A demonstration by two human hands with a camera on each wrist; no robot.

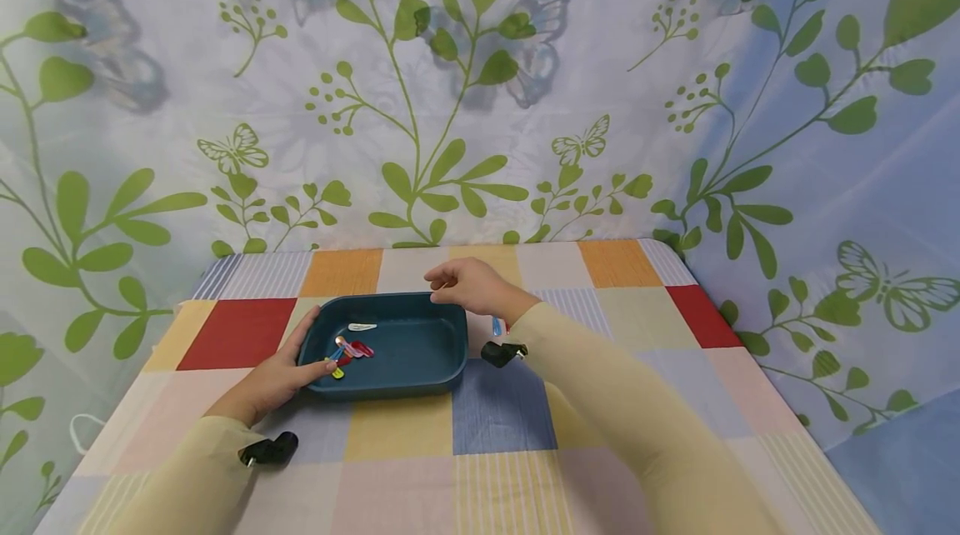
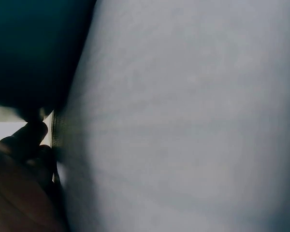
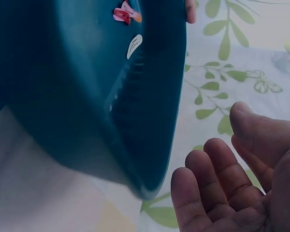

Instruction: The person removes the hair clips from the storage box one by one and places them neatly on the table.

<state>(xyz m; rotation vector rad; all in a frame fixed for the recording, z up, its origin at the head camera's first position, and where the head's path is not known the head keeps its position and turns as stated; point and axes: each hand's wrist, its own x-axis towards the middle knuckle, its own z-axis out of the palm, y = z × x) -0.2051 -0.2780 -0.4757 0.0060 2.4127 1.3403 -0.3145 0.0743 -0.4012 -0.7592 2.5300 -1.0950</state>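
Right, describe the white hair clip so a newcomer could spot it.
On the patchwork tablecloth sits a dark teal tray. Inside, left of the middle, towards the far wall, lies the hair clip, white and by itself, whereas the other clips there are colourful and heaped together.

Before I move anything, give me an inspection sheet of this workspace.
Surface: patchwork cloth, mostly pastel squares with some red and orange.
Job's things: blue-green tray, holding a white clip and a loose cluster of coloured clips.
Clutter: small blue and red items right of the tray, partly hidden by the right sleeve.
Hands: left hand grips the tray's left end; right hand is by the far right corner, holding nothing visible.
Cables: white cord-like loop beside the left edge.
Surroundings: leaf-and-butterfly curtain behind.
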